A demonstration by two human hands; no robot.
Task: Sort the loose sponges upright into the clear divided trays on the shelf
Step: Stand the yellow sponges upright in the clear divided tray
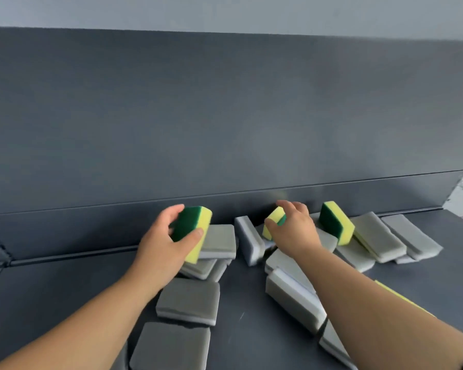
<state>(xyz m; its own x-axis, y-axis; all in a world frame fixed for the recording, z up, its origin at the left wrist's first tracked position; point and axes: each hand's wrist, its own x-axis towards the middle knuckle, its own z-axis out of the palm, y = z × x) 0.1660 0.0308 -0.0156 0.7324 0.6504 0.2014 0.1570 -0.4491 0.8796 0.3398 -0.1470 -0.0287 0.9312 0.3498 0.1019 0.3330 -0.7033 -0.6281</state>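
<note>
Sponges [189, 300], mostly grey, lie loose across the shelf [51, 289], tumbled flat at six o'clock of both hands. My left hand [161, 244] grips a green-yellow sponge [191, 228] by its sides, probably so it can go in upright. My right hand [296, 231] pinches a second one [277, 214] from above. A third [336, 224] stands on edge at three o'clock of my right hand. No clear trays are in view.
</note>
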